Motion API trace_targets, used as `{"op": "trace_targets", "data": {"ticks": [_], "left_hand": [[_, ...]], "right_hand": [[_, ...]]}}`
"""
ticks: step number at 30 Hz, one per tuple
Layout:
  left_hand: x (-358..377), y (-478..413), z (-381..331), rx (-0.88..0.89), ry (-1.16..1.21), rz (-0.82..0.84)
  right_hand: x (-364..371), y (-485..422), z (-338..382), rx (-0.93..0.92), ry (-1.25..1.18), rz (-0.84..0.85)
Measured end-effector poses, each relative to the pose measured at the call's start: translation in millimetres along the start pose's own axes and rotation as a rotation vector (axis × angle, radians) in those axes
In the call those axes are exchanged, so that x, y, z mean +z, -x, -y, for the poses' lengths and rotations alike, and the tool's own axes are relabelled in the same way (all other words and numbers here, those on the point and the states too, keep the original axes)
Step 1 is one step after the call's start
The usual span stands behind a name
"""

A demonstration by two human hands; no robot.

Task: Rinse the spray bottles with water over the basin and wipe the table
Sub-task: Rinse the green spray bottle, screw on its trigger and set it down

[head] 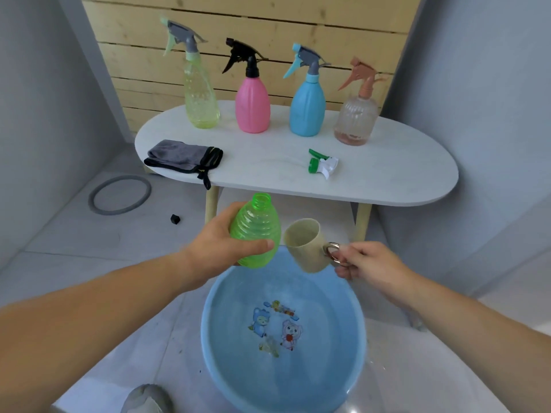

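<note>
My left hand (220,242) grips a green ribbed bottle (256,231) with no spray head, its open neck pointing up and away, above the far rim of the blue basin (214,347). My right hand (363,263) pinches the handle of a beige mug (307,245), tilted toward the bottle and just right of it. The bottle's green and white spray head (322,165) lies on the white oval table (402,177). Along the back of the table stand the yellow-green (201,96), pink (252,105), blue (307,108) and clear peach (356,120) spray bottles. A grey cloth (182,158) lies folded at the table's left front.
The basin sits on the tiled floor and has cartoon figures on its bottom. A grey ring (120,195) and a small black piece (175,219) lie on the floor to the left. Wooden slats (268,25) stand behind the table. A shoe (146,399) shows at the bottom edge.
</note>
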State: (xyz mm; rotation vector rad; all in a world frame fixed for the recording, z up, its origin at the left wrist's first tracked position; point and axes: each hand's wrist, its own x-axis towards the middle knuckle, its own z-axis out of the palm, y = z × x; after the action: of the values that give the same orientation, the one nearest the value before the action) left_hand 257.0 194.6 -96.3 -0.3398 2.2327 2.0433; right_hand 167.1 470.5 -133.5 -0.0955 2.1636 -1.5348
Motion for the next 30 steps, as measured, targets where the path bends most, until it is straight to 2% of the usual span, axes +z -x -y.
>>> {"op": "trace_targets", "data": {"ticks": [5, 13, 30], "left_hand": [[-0.1, 6.3, -5.5, 0.003, -0.016, -0.020], [16.7, 12.4, -0.9, -0.015, -0.008, 0.027], [27.0, 8.5, 0.1, -0.024, -0.017, 0.051]], "right_hand": [[-24.7, 39.4, 52.2, -0.165, 0.054, -0.076], [-33.0, 80.8, 95.6, -0.426, 0.136, -0.180], [-24.7, 92.7, 107.7, -0.624, 0.414, -0.233]]}}
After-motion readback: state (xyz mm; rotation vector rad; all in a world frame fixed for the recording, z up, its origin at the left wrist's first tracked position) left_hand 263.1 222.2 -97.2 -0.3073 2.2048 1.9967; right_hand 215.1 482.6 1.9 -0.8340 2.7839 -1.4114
